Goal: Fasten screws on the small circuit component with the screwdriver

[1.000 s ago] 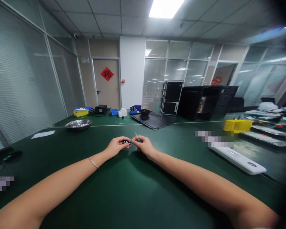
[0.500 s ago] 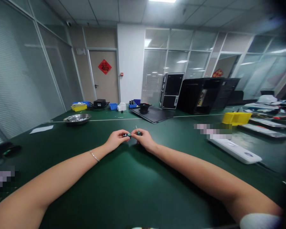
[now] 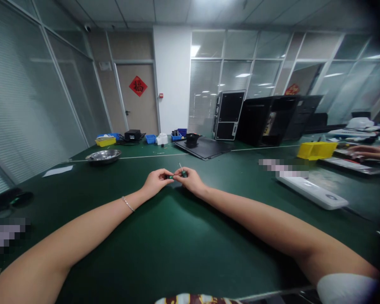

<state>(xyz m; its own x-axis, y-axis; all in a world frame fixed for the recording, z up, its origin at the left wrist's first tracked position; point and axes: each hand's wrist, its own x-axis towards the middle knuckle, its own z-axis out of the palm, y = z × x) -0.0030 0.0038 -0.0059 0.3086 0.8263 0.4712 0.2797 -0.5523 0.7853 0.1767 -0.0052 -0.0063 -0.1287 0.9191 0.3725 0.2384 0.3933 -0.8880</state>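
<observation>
My left hand [image 3: 156, 180] is closed in a pinch on a small black-and-green part [image 3: 170, 177], too small and covered to name more exactly. Close beside it, my right hand [image 3: 192, 181] is wrapped round a small screwdriver [image 3: 184, 173]. The screwdriver's dark handle shows between the fingers, with its thin metal shaft pointing up and slightly left. The right thumb and forefinger meet the left fingertips at the part's right end. Both hands are just above the green table mat [image 3: 174, 236].
Beyond the hands stand a metal bowl [image 3: 104, 156], a black panel [image 3: 205, 148] and computer cases [image 3: 230, 114]. To the right are a long white device [image 3: 312, 192], a yellow bin [image 3: 316, 150] and another person's hand [image 3: 370, 152]. Sunglasses [image 3: 20, 199] lie at left.
The small part has turned in my left fingers, now showing less of its black side. Another person's hand has come in at the far right. The view has tilted slightly.
</observation>
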